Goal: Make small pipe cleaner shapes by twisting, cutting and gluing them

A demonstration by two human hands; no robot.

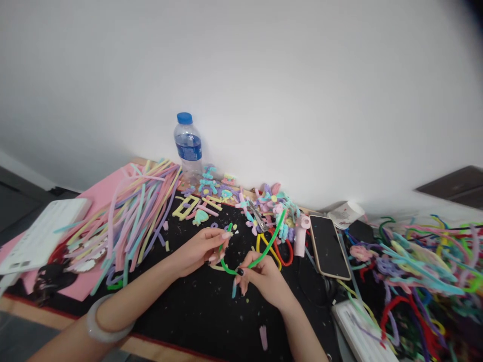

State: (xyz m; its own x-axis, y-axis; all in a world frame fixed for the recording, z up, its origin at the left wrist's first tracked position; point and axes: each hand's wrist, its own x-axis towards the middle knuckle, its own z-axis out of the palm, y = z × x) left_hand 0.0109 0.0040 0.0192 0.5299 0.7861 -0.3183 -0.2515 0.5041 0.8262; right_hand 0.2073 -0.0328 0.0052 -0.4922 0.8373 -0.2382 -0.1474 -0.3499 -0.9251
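Green pipe cleaner (269, 245) is in your two hands in the head view, near the middle of the black mat (181, 317), bent into a U whose longer arm runs up toward 1 o'clock. Your left hand (206, 247) pinches it near its short end, and your right hand (262, 276) has thumb and fingers closed on it at the low bend. A short blue piece (234, 288) shows just under your right fingertips; whether you hold it, you cannot tell from here. Your stem is probably very light, soft and fuzzy outside, with a thin wire core that bends easily and keeps its shape; slipping seems unlikely, though repeated sharp folding could weaken it. Pinch it close beside each bend, minding the cut tips. From your hands, scissors (258, 218) lie near at 1 o'clock, a phone (330, 246) at 2, loose pastel stems (139, 216) at 10.
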